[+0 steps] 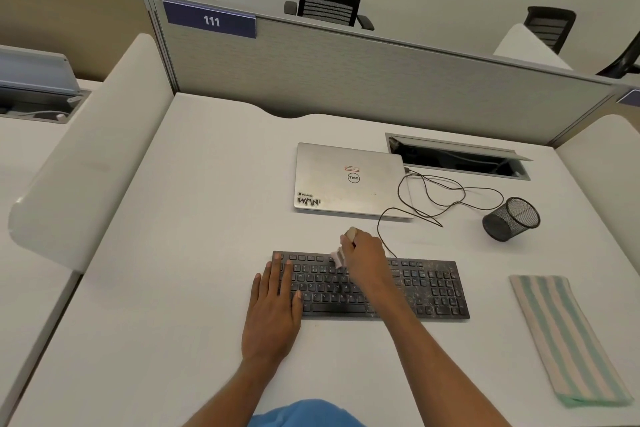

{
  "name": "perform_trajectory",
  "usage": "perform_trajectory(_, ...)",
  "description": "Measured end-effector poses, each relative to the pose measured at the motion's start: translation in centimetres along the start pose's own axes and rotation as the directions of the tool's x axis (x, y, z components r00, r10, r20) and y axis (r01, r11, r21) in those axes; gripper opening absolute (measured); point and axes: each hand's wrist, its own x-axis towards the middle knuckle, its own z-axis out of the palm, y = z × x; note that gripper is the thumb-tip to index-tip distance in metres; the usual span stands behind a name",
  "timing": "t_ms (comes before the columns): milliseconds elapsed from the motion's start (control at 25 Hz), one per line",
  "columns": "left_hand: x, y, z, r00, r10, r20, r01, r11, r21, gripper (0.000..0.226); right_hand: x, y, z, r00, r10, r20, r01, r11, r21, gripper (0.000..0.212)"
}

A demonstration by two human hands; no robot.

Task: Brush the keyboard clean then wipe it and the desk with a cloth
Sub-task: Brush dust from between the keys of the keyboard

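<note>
The black keyboard (433, 288) lies flat in the middle of the desk (173, 253), near the front edge. Pale specks are thick over its right end, around the number pad. The right hand (367, 260) has its fingers curled round a small brush (339, 256), with the bristle end down on the upper rows near the middle. The left hand (273, 308) lies open, fingers straight and flat on the left end of the keys, pinning the board.

Brushing looks partly done, since the dirtiest patch is at the right. Short strokes along each row, all in one direction toward an edge, should lift grit from between the keys rather than push it deeper. Firm pressure from the left hand should stop the board from sliding.

The folded striped cloth (561, 336) waits untouched to the right. Behind are a closed laptop (349, 180), its loose cable (450, 191) and a tipped mesh pen cup (512, 218). Debris is best swept away from these.
</note>
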Motion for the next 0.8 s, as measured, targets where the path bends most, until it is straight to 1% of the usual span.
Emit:
perform_trajectory(80,-0.1,-0.1,0.0,1.000,0.000,-0.002,0.000,1.000,0.002,0.064,0.5,0.6,-0.9,1.000,0.016,0.027,-0.014,0.997,-0.079,0.031)
perform_trajectory(120,-0.1,-0.1,0.1,1.000,0.002,-0.004,-0.002,1.000,0.003,0.065,0.6,1.0,-1.5,1.000,0.014,0.025,-0.012,0.998,-0.060,0.031)
perform_trajectory(160,-0.1,-0.1,0.0,1.000,0.004,-0.005,-0.004,1.000,0.003,0.065,0.5,1.2,-2.1,1.000,0.013,0.004,-0.013,1.000,0.003,0.032)
perform_trajectory(240,0.0,0.0,0.0,1.000,0.004,-0.005,-0.004,1.000,0.002,0.064,-0.1,1.0,-2.8,0.999,0.036,-0.019,-0.033,0.986,0.164,0.027)
perform_trajectory(320,0.1,0.0,0.0,1.000,0.004,-0.004,-0.005,1.000,-0.007,0.065,-0.4,0.3,-2.7,0.998,0.020,0.053,-0.032,0.973,0.228,0.021)
perform_trajectory(400,0.0,0.0,0.0,1.000,0.008,-0.007,-0.008,1.000,-0.005,0.065,-0.4,-0.1,-1.9,0.988,-0.027,0.152,-0.008,0.975,0.224,0.020)
perform_trajectory(480,0.0,-0.1,-0.1,1.000,0.010,-0.008,-0.010,1.000,0.001,0.064,-0.6,-0.1,-1.7,0.980,-0.049,0.193,0.012,0.981,0.192,0.020)
perform_trajectory(560,0.0,0.0,-0.1,1.000,0.011,-0.008,-0.011,1.000,0.001,0.064,-0.6,0.8,-2.3,0.985,-0.033,0.167,0.007,0.988,0.156,0.020)
perform_trajectory(680,0.1,0.0,0.0,1.000,0.012,-0.016,-0.012,1.000,-0.005,0.064,0.0,2.3,-3.3,0.991,0.058,0.121,-0.079,0.982,0.173,0.017)
perform_trajectory(720,0.0,0.0,0.1,1.000,0.012,-0.016,-0.013,1.000,-0.005,0.064,0.0,2.4,-3.4,0.993,0.063,0.098,-0.078,0.985,0.157,0.021)
perform_trajectory(800,0.0,-0.1,0.1,1.000,0.013,-0.016,-0.013,1.000,-0.004,0.064,-0.2,2.3,-3.0,0.999,0.024,0.026,-0.027,0.989,0.146,0.033)
